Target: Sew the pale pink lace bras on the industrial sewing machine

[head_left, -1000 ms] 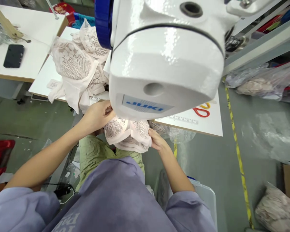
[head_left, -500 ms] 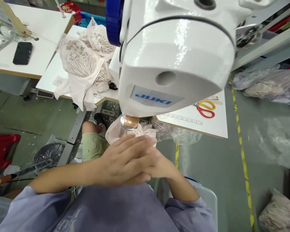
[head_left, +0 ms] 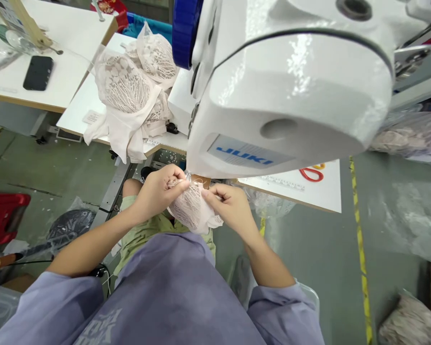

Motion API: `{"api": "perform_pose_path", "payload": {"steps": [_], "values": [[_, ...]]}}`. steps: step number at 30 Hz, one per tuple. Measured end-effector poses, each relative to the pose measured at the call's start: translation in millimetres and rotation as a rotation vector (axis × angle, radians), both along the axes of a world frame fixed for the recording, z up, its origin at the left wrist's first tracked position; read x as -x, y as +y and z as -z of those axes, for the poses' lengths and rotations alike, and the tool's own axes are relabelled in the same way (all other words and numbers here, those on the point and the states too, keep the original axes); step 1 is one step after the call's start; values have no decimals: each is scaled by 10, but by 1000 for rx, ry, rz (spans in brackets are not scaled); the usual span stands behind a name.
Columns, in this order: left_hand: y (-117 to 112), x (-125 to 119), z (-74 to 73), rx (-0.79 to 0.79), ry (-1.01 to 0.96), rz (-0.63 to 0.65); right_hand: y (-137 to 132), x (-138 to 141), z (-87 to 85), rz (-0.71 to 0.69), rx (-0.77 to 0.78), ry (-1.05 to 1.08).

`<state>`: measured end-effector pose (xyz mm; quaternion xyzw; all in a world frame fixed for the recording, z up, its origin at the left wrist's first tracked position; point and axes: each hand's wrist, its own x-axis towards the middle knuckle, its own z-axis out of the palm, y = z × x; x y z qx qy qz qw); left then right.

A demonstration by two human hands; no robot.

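A pale lace bra [head_left: 190, 206] hangs between my two hands, just below the needle end of a white sewing machine [head_left: 237, 120]. With thumb and fingers pinched, my left hand [head_left: 161, 187] grips its upper left edge close to the presser foot. On the other side, my right hand [head_left: 232, 203] is closed on the smooth right edge of the same bra. The lower part of the cloth drapes toward my lap. What lies directly under the needle is mostly hidden by the machine head.
Several lace bras [head_left: 129, 91] are heaped on the left part of the table. Red and yellow scissors [head_left: 311, 174] lie right of the machine by a ruler [head_left: 282, 183]. A phone [head_left: 38, 73] rests on the neighbouring table. Bagged cloth [head_left: 413, 318] is on the floor at right.
My hands were pressed together, one over the other, in front of the machine. They have parted and taken hold of the bra on both sides. The view has shifted slightly.
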<state>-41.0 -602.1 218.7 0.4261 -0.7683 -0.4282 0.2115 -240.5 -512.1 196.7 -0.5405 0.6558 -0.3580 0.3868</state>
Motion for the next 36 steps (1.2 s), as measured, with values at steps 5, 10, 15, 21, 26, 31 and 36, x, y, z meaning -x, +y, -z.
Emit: {"api": "perform_pose_path", "payload": {"steps": [5, 10, 15, 21, 26, 31, 36], "values": [[-210, 97, 95, 5, -1, -27, -202, 93, 172, 38, -113, -249], [-326, 126, 196, 72, 65, -4, -249, 123, 337, 98, -47, -474], [-388, 150, 226, 134, 48, 2, -258, 142, 410, 123, -28, -417], [-418, 185, 199, 180, -14, -25, -258, 173, 448, 141, -15, -452], [-426, 174, 248, 215, -41, -14, -250, 174, 421, 159, -53, -379], [-450, 131, 297, 242, -39, -8, -271, 128, 378, 148, -28, -377], [-426, 72, 308, 218, -42, -67, -264, 119, 412, 165, -39, -467]]}}
